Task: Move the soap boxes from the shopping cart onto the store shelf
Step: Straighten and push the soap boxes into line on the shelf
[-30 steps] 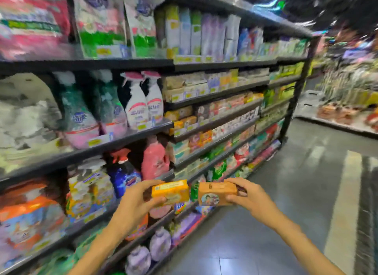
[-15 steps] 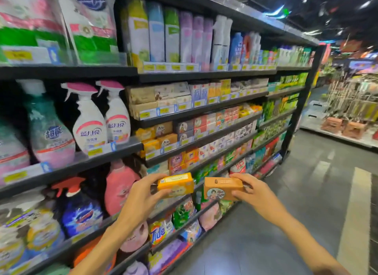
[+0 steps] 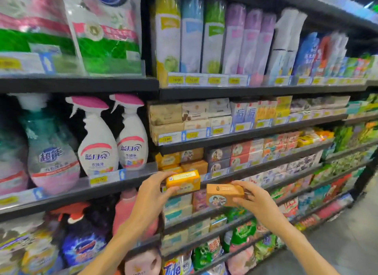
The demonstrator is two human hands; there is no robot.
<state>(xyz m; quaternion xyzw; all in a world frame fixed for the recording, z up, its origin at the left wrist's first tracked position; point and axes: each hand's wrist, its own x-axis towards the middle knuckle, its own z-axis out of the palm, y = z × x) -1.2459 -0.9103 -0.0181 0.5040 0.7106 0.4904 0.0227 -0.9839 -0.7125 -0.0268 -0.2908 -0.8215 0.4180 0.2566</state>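
Head view has both hands up at the soap shelf (image 3: 235, 177): the left hand (image 3: 152, 189) grips a yellow soap box (image 3: 183, 181) and the right hand (image 3: 255, 199) pinches a brown soap box (image 3: 224, 195), each lying long axis left to right, front faces toward us, side by side just in front of the shelf edge. Fingers cover each box's outer end, the printing is too blurred to read, and no cart shows.

Two soap boxes before the shelf

Left box (image 3: 182, 182) beside right box (image 3: 224, 194) (slightly lower), both just before the shelf edge (image 3: 255, 172).
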